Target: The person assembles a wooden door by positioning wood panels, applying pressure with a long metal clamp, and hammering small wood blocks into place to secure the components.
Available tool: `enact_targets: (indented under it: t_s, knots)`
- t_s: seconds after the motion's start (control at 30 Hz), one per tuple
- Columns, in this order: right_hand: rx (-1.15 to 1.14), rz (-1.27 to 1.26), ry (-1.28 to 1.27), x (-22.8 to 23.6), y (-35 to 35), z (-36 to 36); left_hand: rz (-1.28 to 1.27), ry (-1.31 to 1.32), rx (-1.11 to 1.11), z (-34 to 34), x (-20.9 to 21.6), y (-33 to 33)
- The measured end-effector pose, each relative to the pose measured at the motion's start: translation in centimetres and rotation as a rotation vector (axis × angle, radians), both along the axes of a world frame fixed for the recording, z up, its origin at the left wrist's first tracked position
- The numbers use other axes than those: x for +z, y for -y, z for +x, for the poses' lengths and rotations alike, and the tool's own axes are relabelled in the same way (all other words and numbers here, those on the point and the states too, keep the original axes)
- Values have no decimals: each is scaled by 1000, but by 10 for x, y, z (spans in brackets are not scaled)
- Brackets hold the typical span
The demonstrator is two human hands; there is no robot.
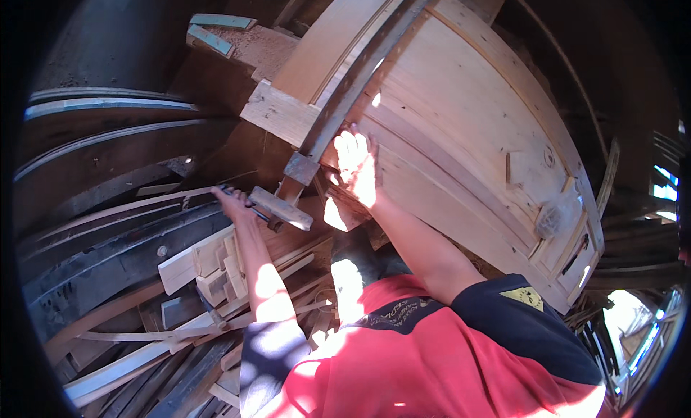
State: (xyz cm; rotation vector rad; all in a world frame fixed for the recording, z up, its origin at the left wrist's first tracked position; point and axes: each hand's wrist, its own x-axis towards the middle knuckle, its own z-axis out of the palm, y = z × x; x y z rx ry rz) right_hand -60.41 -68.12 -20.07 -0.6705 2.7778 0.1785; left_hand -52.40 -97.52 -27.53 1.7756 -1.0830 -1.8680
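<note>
A long metal bar clamp [360,76] lies across a pale wooden door panel [461,94]. A square metal jaw [301,168] sits on the bar near its close end, and beyond it is a grey end block [282,208]. My left hand [234,203] is closed around the dark clamp handle beside that block. Resting against the panel's near edge, next to the bar, my right hand [356,162] is open with its fingers stretched out and brightly sunlit. Just below my right wrist is a rough wood block [344,211], partly hidden.
Stacked offcuts [219,267] and long wood strips crowd the left, near dark curved-looking boards [93,252]. A clear plastic bag [558,215] and a small wood piece [515,167] lie on the panel. Shavings cover a board [263,47] at the far left.
</note>
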Motion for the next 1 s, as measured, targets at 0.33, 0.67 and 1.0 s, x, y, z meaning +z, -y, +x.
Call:
enact_targets:
  t_s: [0.33, 0.67, 1.0]
  knots:
    - [-2, -135, -68, -6, 1, 4, -200, -397, 194, 46, 123, -59]
    - [0, -34, 0, -1, 2, 4, -433, -493, -802, 128, 154, -89]
    - [2, -20, -13, 3, 5, 2, 124, -150, -1661, 48, 207, -68]
